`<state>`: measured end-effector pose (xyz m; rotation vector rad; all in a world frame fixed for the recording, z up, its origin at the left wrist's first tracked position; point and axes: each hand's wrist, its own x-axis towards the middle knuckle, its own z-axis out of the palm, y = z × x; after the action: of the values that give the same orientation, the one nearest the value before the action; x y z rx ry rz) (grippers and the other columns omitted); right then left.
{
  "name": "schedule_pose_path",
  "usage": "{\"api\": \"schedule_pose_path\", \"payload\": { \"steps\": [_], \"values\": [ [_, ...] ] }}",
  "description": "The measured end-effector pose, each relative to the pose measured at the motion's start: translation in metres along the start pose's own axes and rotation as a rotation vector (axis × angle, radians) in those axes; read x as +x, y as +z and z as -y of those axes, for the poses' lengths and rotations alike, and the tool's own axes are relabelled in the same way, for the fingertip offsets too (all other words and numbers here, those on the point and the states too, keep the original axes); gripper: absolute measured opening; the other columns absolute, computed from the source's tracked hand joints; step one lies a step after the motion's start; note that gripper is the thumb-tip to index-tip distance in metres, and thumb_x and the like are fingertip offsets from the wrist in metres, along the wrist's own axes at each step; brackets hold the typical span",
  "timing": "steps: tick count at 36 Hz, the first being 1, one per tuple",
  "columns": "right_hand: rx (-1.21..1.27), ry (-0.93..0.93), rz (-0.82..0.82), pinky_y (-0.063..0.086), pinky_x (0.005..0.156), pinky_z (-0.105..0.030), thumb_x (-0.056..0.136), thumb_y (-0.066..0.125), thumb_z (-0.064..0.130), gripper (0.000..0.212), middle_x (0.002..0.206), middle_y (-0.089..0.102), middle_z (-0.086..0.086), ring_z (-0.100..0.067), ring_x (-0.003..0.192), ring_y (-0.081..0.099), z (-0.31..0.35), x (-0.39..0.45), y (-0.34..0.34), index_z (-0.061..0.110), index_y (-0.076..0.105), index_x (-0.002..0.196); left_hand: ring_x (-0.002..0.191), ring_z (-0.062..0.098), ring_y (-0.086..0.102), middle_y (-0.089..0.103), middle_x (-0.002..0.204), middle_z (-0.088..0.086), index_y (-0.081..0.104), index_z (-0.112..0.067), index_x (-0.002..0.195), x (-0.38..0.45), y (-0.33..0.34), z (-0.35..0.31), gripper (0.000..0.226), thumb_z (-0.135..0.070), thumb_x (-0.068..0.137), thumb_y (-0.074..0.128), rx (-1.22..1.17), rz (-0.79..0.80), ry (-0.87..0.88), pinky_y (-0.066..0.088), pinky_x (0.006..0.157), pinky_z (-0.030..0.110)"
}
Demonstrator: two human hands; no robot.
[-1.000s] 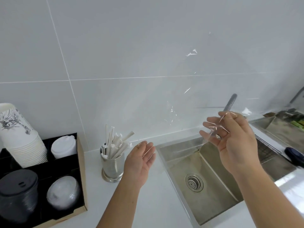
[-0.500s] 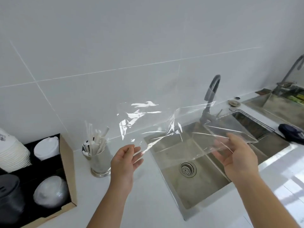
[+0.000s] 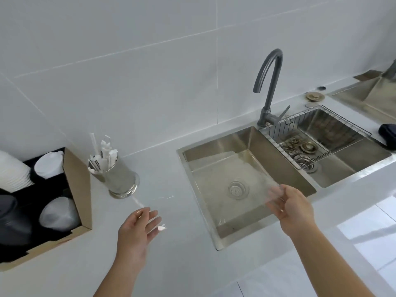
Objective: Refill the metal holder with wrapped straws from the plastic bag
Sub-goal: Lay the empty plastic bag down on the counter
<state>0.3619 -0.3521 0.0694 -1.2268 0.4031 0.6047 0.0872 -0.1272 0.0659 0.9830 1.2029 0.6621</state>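
The shiny metal holder [image 3: 122, 180] stands on the white counter, filled with several white wrapped straws [image 3: 102, 156]. A clear, empty plastic bag [image 3: 214, 202] is stretched flat and low between my hands, over the counter and the left sink basin. My left hand [image 3: 139, 230] grips the bag's left end, in front of the holder. My right hand [image 3: 289, 205] holds its right end over the basin's front right corner. The bag is nearly invisible apart from glints.
A cardboard box [image 3: 78, 189] at the left holds stacked paper cups [image 3: 12, 170] and lids. A double steel sink [image 3: 246, 185] with a grey tap [image 3: 269, 86] lies right of the holder. A wire basket [image 3: 317, 136] sits in the right basin.
Both hands have come down with the bag, from chest height against the wall to just above the counter and sink. The view has tilted downward.
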Motion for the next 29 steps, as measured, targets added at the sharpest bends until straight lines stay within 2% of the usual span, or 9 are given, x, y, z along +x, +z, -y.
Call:
{"api": "schedule_pose_path", "payload": {
  "steps": [2,6,10,15,21,24,26,29],
  "values": [
    [-0.031,0.032,0.008,0.057,0.048,-0.027,0.101,0.047,0.012,0.016,0.070,0.075,-0.002,-0.010,0.059,0.072,-0.007,0.002,-0.004,0.009,0.062,0.097,0.089,0.025,0.072,0.073,0.099,0.009,0.065,-0.010,0.099,-0.004,-0.009,0.009,0.012,-0.018,0.098,0.056,0.011,-0.022,-0.034,0.054,0.072,0.037],
    [-0.146,0.062,0.059,0.058,0.050,-0.025,0.097,0.052,0.002,0.011,0.078,0.065,-0.010,-0.016,0.062,0.068,-0.029,0.005,-0.005,0.005,0.060,0.089,0.087,0.023,0.073,0.074,0.096,0.008,0.065,-0.010,0.098,-0.015,-0.035,0.028,0.012,-0.019,0.097,0.058,0.012,-0.082,-0.104,0.054,0.069,0.035],
    [-0.228,0.053,0.120,0.058,0.052,-0.025,0.094,0.054,-0.004,0.014,0.080,0.062,-0.013,-0.021,0.067,0.062,-0.046,0.002,-0.002,0.008,0.057,0.096,0.087,0.024,0.073,0.074,0.095,0.008,0.066,-0.009,0.097,-0.021,-0.063,0.040,0.012,-0.018,0.097,0.058,0.006,-0.134,-0.151,0.054,0.069,0.035],
    [-0.389,0.113,0.241,0.058,0.061,-0.037,0.085,0.058,-0.010,0.026,0.074,0.060,-0.012,-0.022,0.062,0.060,-0.067,-0.011,-0.001,0.010,0.061,0.102,0.086,0.024,0.073,0.075,0.092,0.008,0.067,-0.008,0.096,-0.029,-0.103,0.050,0.014,-0.020,0.096,0.060,0.010,-0.179,-0.202,0.054,0.068,0.034],
    [-0.534,0.187,0.304,0.058,0.054,-0.033,0.087,0.061,-0.002,0.020,0.075,0.062,-0.012,-0.023,0.059,0.061,-0.100,-0.028,0.016,0.011,0.061,0.101,0.084,0.024,0.071,0.074,0.094,0.009,0.067,-0.008,0.097,-0.030,-0.148,0.056,0.013,-0.018,0.096,0.059,0.001,-0.183,-0.265,0.054,0.068,0.035],
    [-0.644,0.163,0.288,0.057,0.053,-0.032,0.086,0.062,-0.005,0.030,0.077,0.060,-0.015,-0.025,0.063,0.057,-0.126,-0.042,0.031,0.013,0.058,0.108,0.085,0.026,0.071,0.075,0.094,0.010,0.067,-0.008,0.096,-0.026,-0.177,0.057,0.012,-0.018,0.095,0.060,-0.002,-0.168,-0.307,0.055,0.071,0.038],
    [-0.722,0.165,0.279,0.058,0.055,-0.032,0.084,0.061,-0.010,0.038,0.072,0.060,-0.015,-0.024,0.059,0.055,-0.137,-0.049,0.036,0.012,0.056,0.114,0.083,0.028,0.072,0.075,0.094,0.013,0.067,-0.008,0.097,-0.023,-0.193,0.057,0.010,-0.015,0.094,0.061,-0.018,-0.160,-0.343,0.056,0.070,0.038],
    [-0.852,0.211,0.312,0.057,0.055,-0.031,0.081,0.061,-0.012,0.037,0.068,0.064,-0.016,-0.023,0.053,0.057,-0.155,-0.065,0.048,0.008,0.058,0.113,0.079,0.029,0.071,0.076,0.088,0.014,0.067,-0.010,0.098,-0.018,-0.224,0.057,0.010,-0.015,0.089,0.065,-0.060,-0.130,-0.403,0.056,0.067,0.037]
  ]
}}
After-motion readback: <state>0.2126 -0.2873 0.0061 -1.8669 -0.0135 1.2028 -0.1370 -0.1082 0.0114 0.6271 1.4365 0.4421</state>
